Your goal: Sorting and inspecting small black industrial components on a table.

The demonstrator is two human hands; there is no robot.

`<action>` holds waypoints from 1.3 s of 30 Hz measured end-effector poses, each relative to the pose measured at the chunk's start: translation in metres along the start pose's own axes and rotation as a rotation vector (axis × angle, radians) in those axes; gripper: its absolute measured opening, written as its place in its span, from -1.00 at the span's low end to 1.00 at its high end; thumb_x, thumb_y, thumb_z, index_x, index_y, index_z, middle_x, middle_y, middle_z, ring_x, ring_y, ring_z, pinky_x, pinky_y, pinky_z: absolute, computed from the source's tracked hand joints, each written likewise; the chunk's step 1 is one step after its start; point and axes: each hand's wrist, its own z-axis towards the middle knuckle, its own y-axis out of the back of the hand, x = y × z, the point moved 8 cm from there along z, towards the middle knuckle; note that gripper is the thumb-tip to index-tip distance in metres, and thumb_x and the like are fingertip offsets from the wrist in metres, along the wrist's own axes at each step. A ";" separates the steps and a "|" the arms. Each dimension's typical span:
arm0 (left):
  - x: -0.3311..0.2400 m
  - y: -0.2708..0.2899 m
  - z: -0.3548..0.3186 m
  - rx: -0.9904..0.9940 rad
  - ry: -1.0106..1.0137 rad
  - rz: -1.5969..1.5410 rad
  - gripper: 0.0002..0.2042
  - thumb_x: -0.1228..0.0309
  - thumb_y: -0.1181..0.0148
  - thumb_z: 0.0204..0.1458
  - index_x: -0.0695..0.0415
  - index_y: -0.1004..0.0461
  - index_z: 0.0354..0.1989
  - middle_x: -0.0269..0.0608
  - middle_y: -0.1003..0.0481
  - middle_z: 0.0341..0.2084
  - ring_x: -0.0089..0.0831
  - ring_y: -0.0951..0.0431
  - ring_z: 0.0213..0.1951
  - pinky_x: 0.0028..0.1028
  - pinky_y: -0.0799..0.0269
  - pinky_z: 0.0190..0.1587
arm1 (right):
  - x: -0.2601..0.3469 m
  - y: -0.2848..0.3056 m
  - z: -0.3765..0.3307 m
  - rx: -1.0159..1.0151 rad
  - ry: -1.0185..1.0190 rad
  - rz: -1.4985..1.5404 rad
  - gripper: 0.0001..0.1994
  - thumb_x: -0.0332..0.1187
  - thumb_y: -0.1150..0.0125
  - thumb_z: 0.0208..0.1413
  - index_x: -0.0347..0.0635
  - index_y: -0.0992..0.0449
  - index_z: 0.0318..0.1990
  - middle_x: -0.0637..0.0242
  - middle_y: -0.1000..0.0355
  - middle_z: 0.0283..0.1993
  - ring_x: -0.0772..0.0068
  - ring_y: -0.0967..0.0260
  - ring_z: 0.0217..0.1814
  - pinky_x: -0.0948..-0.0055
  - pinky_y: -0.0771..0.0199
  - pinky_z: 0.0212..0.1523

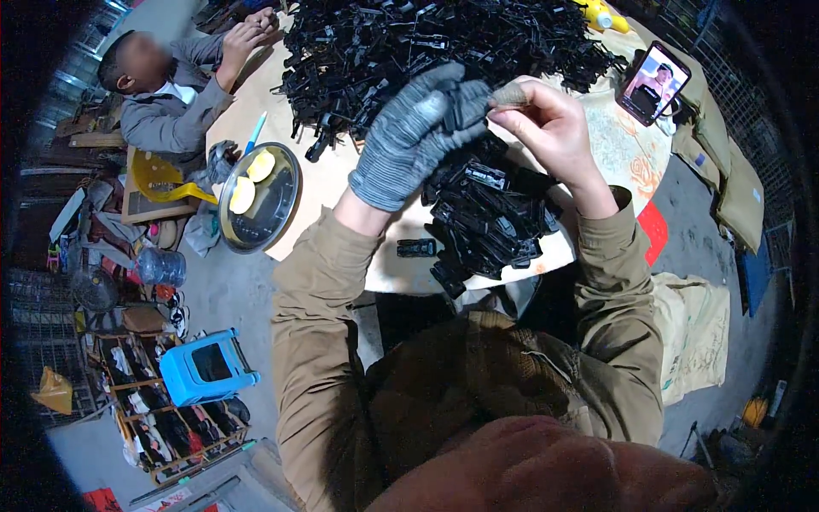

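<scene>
In a grey striped glove, my left hand (401, 141) is raised over the table with its fingers curled together. What it holds, if anything, blends in with the dark parts behind. My right hand (554, 128) is bare except for a tan cover on a fingertip. Its thumb and index finger pinch together beside the gloved fingertips, and I cannot make out what is between them. Under both hands lies a smaller pile of black plastic clips (490, 218). One separate black clip (416, 248) rests to its left. A large heap of similar black parts (435, 43) covers the table's far side.
Left on the table (333, 183), a round metal tray (284, 213) holds yellow-white fruit pieces beside a blue-handled knife (256, 132). A phone (655, 83) stands at right. Another person (175, 111) sits far left, hands at the table. A blue stool (207, 367) is lower left.
</scene>
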 end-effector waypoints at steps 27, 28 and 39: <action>-0.013 -0.010 -0.014 -0.156 -0.316 0.841 -0.79 0.49 -0.14 -0.09 0.21 -0.41 -0.24 -0.25 -0.45 -0.32 -0.55 -0.43 -0.27 -0.56 -0.35 -0.21 | -0.003 -0.027 -0.006 0.226 -0.282 0.205 -0.78 -0.32 0.03 0.10 -0.23 -0.38 -0.52 0.56 -0.25 -0.65 0.77 -0.12 -0.58 0.71 -0.13 -0.53; -0.017 -0.016 -0.017 -0.147 -0.389 0.913 -0.81 0.50 -0.14 -0.09 0.22 -0.41 -0.26 -0.22 -0.46 -0.34 -0.52 -0.45 -0.31 -0.55 -0.36 -0.23 | -0.003 -0.028 -0.007 0.210 -0.296 0.238 -0.77 -0.32 0.03 0.10 -0.22 -0.37 -0.54 0.57 -0.24 -0.65 0.77 -0.11 -0.59 0.71 -0.12 -0.54; -0.016 -0.015 -0.011 -0.156 -0.425 0.961 -0.82 0.50 -0.12 -0.08 0.20 -0.42 -0.25 -0.20 -0.46 -0.34 -0.51 -0.45 -0.31 -0.57 -0.36 -0.24 | -0.009 -0.025 -0.002 0.142 -0.214 0.251 -0.80 -0.31 0.01 0.09 -0.19 -0.38 -0.51 0.57 -0.25 -0.64 0.80 -0.08 -0.63 0.74 -0.05 -0.61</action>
